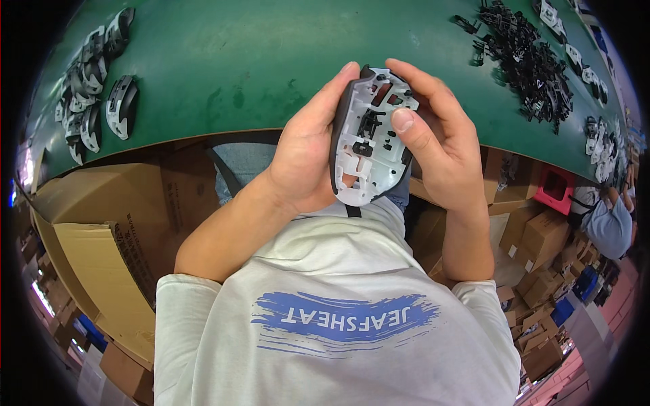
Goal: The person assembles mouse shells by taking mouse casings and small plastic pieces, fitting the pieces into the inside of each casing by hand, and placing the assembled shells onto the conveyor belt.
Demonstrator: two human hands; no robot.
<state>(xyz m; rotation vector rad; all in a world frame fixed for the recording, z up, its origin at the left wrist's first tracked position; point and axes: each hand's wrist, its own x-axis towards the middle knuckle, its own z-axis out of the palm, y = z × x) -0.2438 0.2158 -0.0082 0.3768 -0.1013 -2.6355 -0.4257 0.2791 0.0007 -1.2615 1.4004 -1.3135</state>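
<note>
Both hands hold one computer mouse shell (365, 145), white plastic inside with a dark outer skin, its hollow underside turned up toward me. My left hand (308, 152) cups its left edge from below. My right hand (433, 128) grips the right side, its thumb pressing on a small black part set in the shell's inner frame. The shell hovers at the near edge of a green table (237, 61), above my lap.
Several finished black-and-white mouse shells (95, 81) lie at the table's far left. A heap of small black plastic parts (528, 61) sits at the right, with more shells (599, 142) beyond. Cardboard boxes (101, 237) stand below the table. Another person (609, 216) sits at the right.
</note>
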